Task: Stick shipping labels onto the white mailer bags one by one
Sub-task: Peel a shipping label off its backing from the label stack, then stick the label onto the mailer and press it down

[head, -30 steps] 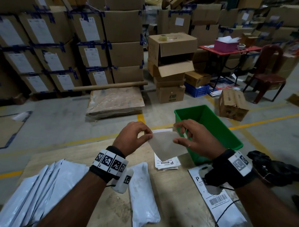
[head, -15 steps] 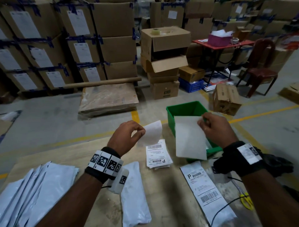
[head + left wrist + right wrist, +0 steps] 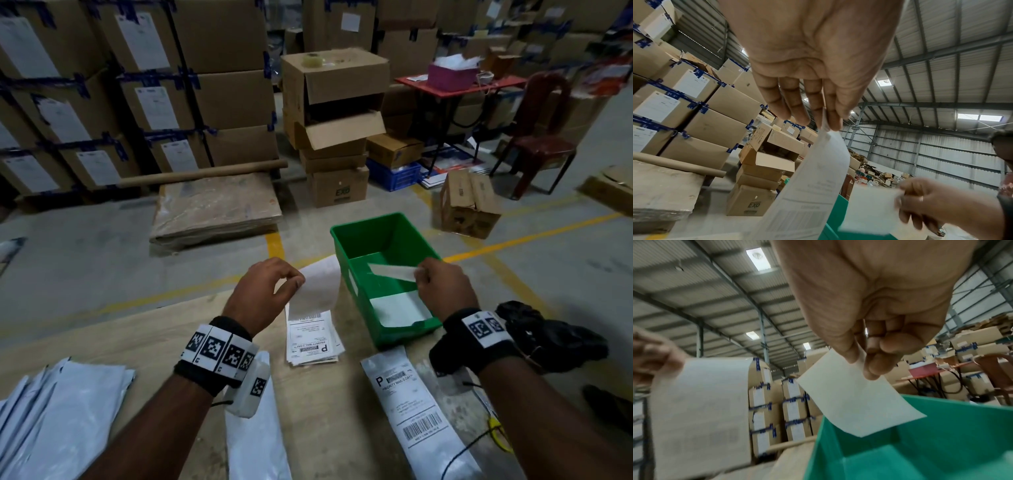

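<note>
My left hand (image 3: 294,279) pinches the top edge of a peeled shipping label (image 3: 317,289), which hangs above the stack of labels (image 3: 313,344) on the wooden table (image 3: 318,411). In the left wrist view the label (image 3: 813,183) dangles from my fingertips. My right hand (image 3: 423,274) pinches the white backing sheet (image 3: 390,272) over the green bin (image 3: 363,233); the right wrist view shows the sheet (image 3: 857,402) above the bin (image 3: 920,443). A white mailer bag (image 3: 253,435) lies under my left wrist. A labelled mailer (image 3: 414,411) lies by my right forearm.
A fan of white mailer bags (image 3: 58,414) covers the table's left end. Another white sheet (image 3: 399,310) lies inside the green bin. A black glove (image 3: 551,337) sits right of my right wrist. Cardboard boxes (image 3: 329,113), a red table (image 3: 459,85) and a chair (image 3: 541,137) stand beyond.
The two sheets have come fully apart. My right hand carried the backing sheet rightward over the green bin, while my left hand kept the label above the stack.
</note>
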Demonstrator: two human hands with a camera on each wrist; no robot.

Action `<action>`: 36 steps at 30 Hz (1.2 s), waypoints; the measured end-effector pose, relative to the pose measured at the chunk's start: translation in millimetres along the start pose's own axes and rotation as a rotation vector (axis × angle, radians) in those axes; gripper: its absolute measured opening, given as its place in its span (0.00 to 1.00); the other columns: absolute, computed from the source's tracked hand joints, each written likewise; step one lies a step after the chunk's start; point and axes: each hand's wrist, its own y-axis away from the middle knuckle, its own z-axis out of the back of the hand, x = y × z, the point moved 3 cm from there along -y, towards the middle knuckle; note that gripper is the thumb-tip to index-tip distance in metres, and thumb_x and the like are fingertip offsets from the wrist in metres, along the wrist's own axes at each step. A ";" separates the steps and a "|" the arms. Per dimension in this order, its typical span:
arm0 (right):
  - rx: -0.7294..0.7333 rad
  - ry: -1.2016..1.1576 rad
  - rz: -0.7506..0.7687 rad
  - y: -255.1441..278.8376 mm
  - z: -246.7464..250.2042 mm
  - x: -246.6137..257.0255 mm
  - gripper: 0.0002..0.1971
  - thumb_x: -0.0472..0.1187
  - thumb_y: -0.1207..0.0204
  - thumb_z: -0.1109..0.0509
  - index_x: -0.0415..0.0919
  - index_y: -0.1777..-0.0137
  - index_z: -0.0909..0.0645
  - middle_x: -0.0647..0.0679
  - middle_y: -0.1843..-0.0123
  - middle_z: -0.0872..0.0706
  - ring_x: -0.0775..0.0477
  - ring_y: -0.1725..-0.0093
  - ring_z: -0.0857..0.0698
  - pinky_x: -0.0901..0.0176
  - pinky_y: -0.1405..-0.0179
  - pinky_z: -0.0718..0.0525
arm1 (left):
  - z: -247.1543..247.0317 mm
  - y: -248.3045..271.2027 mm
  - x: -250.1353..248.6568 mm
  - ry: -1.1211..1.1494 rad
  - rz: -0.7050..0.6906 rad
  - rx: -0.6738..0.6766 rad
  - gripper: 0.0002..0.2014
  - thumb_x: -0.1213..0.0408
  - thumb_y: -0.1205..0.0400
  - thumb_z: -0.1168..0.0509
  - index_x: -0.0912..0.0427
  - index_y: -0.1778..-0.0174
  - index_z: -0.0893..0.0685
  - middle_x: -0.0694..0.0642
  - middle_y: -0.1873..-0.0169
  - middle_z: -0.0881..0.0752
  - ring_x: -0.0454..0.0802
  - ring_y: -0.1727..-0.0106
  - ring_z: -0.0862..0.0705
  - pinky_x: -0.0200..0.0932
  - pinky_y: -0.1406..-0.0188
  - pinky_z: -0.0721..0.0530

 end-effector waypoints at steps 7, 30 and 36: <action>0.379 0.130 -0.045 19.6 -23.5 -8.7 0.18 0.45 0.23 0.30 0.39 0.36 0.25 0.37 0.43 0.14 0.36 0.44 0.15 0.53 0.51 0.21 | -9.6 -5.2 -9.4 0.011 -0.002 0.016 0.13 0.52 0.20 0.39 0.53 0.55 0.11 0.44 0.57 0.14 0.42 0.53 0.18 0.42 0.50 0.22; 0.300 -0.379 0.522 55.3 -57.7 148.0 0.12 0.36 0.26 0.28 0.42 0.65 0.29 0.49 0.68 0.23 0.45 0.65 0.23 0.55 0.65 0.28 | 55.9 85.0 24.9 0.025 -0.048 0.073 0.15 0.48 0.19 0.42 0.44 0.48 0.11 0.49 0.38 0.20 0.43 0.31 0.26 0.46 0.31 0.30; 0.228 -0.274 0.495 68.9 -62.1 171.1 0.14 0.34 0.27 0.29 0.44 0.68 0.31 0.48 0.70 0.24 0.42 0.67 0.24 0.52 0.66 0.27 | 84.3 113.3 50.0 0.133 -0.030 0.081 0.13 0.48 0.19 0.41 0.44 0.54 0.11 0.47 0.38 0.20 0.41 0.29 0.26 0.48 0.31 0.29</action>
